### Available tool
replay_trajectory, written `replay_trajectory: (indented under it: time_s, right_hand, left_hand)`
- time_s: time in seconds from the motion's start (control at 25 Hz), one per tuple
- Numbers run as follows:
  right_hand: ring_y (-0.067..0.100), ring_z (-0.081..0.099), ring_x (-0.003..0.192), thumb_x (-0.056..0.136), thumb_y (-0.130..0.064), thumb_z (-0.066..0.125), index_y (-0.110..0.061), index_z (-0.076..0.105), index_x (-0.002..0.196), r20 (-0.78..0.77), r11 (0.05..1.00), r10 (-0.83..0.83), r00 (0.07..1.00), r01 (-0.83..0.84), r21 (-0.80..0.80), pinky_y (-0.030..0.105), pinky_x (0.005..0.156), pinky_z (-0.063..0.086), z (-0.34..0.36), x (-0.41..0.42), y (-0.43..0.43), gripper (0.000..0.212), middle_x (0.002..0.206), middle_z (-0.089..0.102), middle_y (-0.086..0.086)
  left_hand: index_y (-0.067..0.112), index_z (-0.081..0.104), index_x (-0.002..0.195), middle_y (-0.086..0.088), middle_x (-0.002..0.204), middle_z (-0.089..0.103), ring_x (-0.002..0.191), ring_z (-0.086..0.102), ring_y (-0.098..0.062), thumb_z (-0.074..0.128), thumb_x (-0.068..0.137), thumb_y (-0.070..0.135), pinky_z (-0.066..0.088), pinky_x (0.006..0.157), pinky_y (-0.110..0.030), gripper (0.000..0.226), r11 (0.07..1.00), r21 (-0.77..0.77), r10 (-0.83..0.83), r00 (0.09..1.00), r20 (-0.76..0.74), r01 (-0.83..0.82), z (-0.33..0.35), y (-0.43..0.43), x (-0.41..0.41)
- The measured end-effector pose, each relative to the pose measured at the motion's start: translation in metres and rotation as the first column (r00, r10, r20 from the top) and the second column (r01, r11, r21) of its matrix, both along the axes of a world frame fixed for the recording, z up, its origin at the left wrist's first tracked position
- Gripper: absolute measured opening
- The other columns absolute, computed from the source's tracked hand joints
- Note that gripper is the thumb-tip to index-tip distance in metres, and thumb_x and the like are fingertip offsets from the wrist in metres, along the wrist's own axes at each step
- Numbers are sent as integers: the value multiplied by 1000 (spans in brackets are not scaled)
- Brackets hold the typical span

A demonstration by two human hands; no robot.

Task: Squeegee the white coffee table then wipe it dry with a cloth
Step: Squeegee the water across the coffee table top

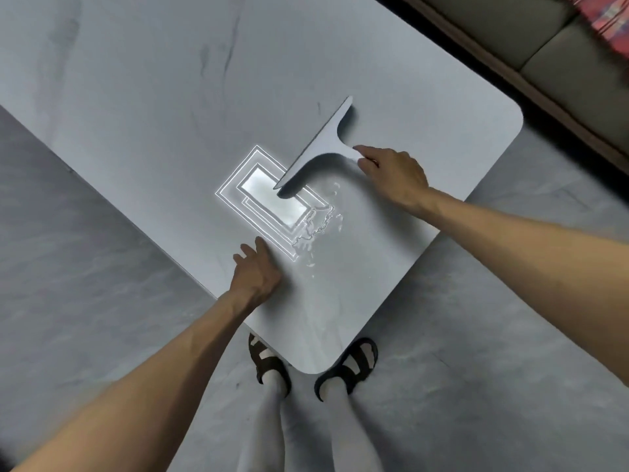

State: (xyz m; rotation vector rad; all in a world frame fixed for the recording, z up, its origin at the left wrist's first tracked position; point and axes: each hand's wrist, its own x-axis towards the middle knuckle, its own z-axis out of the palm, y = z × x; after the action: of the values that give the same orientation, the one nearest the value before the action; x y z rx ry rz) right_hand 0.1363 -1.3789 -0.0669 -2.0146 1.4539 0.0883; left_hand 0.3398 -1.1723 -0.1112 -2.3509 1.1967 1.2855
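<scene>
The white coffee table has a glossy top with faint grey veins and rounded corners. A grey T-shaped squeegee stands with its blade on the tabletop, and my right hand grips its short handle. A patch of water glistens just below the blade, beside the bright reflection of a ceiling light. My left hand rests on the table's near edge with its fingers spread and holds nothing. No cloth is in view.
A brown sofa runs along the top right, with a red patterned fabric on it. Grey tiled floor surrounds the table. My feet in dark sandals stand at the table's near corner.
</scene>
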Motion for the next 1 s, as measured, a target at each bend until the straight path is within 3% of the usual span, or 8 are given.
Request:
replay_trajectory:
  time_s: [0.08,0.24,0.36,0.48,0.64,0.76,0.84,1.0]
  right_hand:
    - [37,57,105,96,-36,31,-37,50,132,-18,1000,-24,1000,23,-2,34,73,37,-10,2,12,41,119,67,4]
    - [40,61,87,100,-35,30,-37,43,135,-88,999,21,996,-25,-43,38,68,43,-6,-35,65,38,100,70,9]
    - [30,61,70,102,-33,35,-32,38,143,-137,997,68,988,-73,-33,33,61,42,12,-73,102,41,77,64,0]
    - [20,52,56,102,-31,36,-27,41,140,-100,1000,-8,995,5,-31,29,52,35,31,-93,83,38,64,51,-8]
    - [44,58,92,99,-26,29,-26,29,143,-89,969,-240,967,233,-80,37,69,41,30,-83,-28,44,98,59,22]
    - [35,55,81,94,-17,24,-24,38,134,-48,901,-434,900,435,-2,31,54,40,20,-65,-94,43,111,56,21]
    - [35,54,82,94,-11,23,-17,37,134,-71,900,-434,898,436,9,29,49,35,14,-52,-98,43,116,56,24]
    - [40,56,89,97,-9,29,-27,14,150,-158,961,-271,950,276,14,36,69,38,13,-53,-19,58,96,56,21]
  left_hand:
    - [3,7,148,-35,153,8,138,13,-59,35,90,9,28,111,-58,65,1000,13,-26,1000,3,26,0,-1,-4]
    - [3,6,150,-32,156,2,142,6,-56,33,96,13,24,114,-57,61,999,36,-34,999,2,34,6,-7,-7]
    - [3,25,143,-31,144,31,130,33,-50,33,95,16,39,103,-52,50,1000,-7,-28,996,90,29,11,-12,-13]
    - [3,32,138,-26,123,46,106,46,-42,40,91,14,45,86,-44,49,956,-255,-103,980,172,146,13,-40,-20]
    - [15,14,152,-33,149,19,132,28,-55,45,92,14,33,106,-57,68,979,-178,-89,993,78,102,11,-101,-35]
    - [17,-1,153,-39,153,-5,136,5,-65,47,95,22,17,113,-62,75,994,-35,-100,995,30,101,9,-120,-43]
    - [16,-5,153,-41,151,-9,135,4,-66,54,93,29,11,115,-61,85,992,-2,-124,992,20,124,10,-124,-40]
    - [16,-7,153,-44,150,-6,138,-1,-63,62,88,35,11,114,-60,97,990,42,-131,991,-19,131,11,-131,-35]
